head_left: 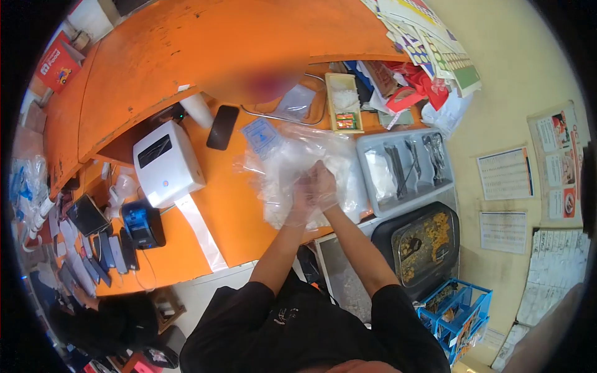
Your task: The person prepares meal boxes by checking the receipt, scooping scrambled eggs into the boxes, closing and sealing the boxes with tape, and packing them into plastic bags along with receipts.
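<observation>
Both of my hands are close together over a pile of clear plastic bags (280, 180) on the orange counter (230, 205). Thin clear plastic, like a glove, covers my left hand (303, 198). My right hand (323, 185) touches it, with its fingers bent inward. Fine detail of the fingers is blurred by the plastic, and what they hold, if anything, cannot be made out. A blue printed label (261, 138) shows at the back left of the bags. Just right of the hands is a grey tray (407, 208) with cutlery in compartments.
A white printer (168, 165) with a paper strip, a black phone (222, 127) and a blue device (143, 224) lie left. Behind is a wooden box (344, 102). A black lidded container (423, 248) and blue basket (457, 311) stand right. Another person's dark sleeve (127, 320) shows lower left.
</observation>
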{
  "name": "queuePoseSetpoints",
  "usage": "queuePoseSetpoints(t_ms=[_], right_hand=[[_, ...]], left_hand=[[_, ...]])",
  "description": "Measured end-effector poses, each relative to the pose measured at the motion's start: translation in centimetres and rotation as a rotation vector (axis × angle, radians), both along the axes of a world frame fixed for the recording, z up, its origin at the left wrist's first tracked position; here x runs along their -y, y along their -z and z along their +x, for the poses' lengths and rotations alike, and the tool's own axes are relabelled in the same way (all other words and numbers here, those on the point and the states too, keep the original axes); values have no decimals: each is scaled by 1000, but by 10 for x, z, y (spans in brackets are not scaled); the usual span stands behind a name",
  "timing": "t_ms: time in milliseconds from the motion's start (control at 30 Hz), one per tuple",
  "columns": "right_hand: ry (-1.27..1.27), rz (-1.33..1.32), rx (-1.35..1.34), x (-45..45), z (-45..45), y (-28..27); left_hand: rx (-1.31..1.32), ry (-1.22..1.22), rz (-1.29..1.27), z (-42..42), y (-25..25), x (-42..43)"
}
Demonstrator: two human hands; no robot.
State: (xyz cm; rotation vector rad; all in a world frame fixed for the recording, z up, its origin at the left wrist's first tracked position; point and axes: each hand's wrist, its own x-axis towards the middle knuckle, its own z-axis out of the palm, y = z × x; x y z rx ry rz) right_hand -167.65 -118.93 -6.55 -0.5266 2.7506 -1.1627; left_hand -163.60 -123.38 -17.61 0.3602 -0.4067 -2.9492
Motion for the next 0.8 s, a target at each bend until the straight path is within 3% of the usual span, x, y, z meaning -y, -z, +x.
queuePoseSetpoints(t_ms=[33,67,133,167,267,367,467,500,533,600,633,700,800], right_hand=[[23,-6,22,-2,5,-1],[36,-189,16,-5,16,16],[53,-557,2,-13,33,48],[-45,-175,-329,-23,33,47],[48,-58,-11,-35,63,8],[77,70,26,-51,85,-2],[111,34,-384,-60,77,0],[157,-120,-354,-59,69,1],[202,-276,-321,-53,59,1],[246,-266,-182,-51,43,-4],[244,-101,-73,-53,39,-11],[227,103,79,-55,41,-23],[164,139,106,-53,54,-34]], left_hand=[[-7,79,166,-1,-1,5],[-11,158,330,-1,-3,8],[-113,167,347,3,3,10],[-133,168,360,5,5,8],[-169,155,417,8,5,4],[-200,168,516,3,-6,1],[-234,254,700,-4,-26,-1],[-214,298,709,-1,-32,-4],[-180,348,668,2,-35,-8],[-11,442,327,12,-41,-18],[181,389,-188,20,-52,-24],[343,277,-636,30,-66,-27],[294,184,-386,38,-69,-22]])
